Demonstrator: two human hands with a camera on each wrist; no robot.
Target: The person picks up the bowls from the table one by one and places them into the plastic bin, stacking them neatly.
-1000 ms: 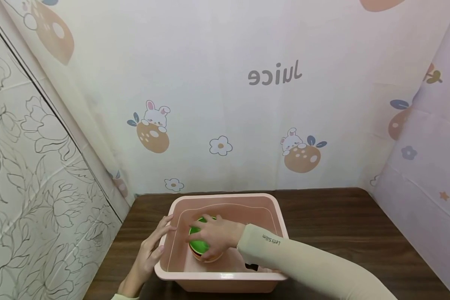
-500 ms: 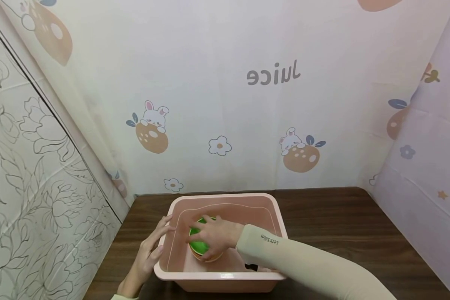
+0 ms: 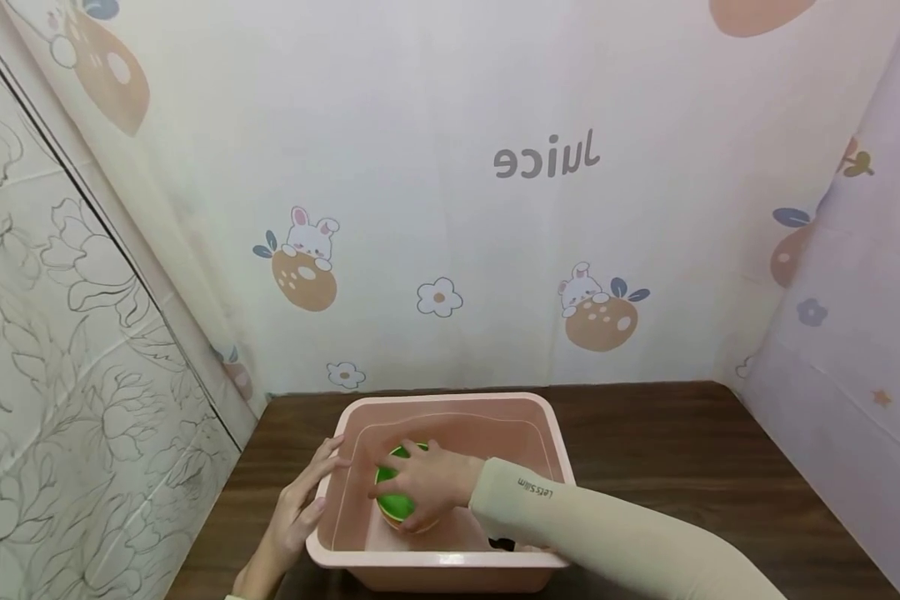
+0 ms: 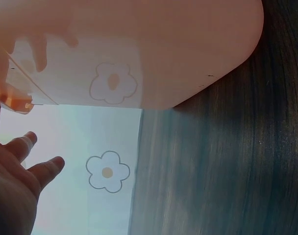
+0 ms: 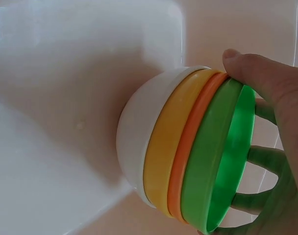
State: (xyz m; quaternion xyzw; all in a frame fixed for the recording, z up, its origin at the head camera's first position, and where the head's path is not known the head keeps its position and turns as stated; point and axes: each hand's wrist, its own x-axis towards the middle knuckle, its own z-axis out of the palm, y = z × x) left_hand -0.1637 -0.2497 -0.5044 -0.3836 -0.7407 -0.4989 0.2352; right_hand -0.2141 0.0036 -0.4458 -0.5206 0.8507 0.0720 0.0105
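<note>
A pink plastic basin [image 3: 495, 414] stands on a dark wooden table. Inside it, towards the left, is a stack of nested bowls [image 5: 161, 142]: green innermost, then orange, yellow and white in the right wrist view. My right hand [image 3: 431, 483] reaches in from above and grips the stack, thumb [image 5: 257, 68] on one side of the rims and fingers spread across the green bowl's far edge. My left hand [image 3: 296, 507] rests on the basin's left rim with fingers extended; in the left wrist view two fingers [image 4: 46, 171] point out loosely beside the wall.
Wooden tabletop [image 3: 660, 450] extends on both sides of the basin. A curtain with rabbits and fruit [image 3: 435, 208] hangs behind, and a panel with flower line drawings [image 3: 82, 333] stands at the left. A small black item [image 3: 501, 543] shows under the right sleeve.
The head view has shifted slightly, with the scene lower in it. Both hands keep their places, on the rim and at the bowls.
</note>
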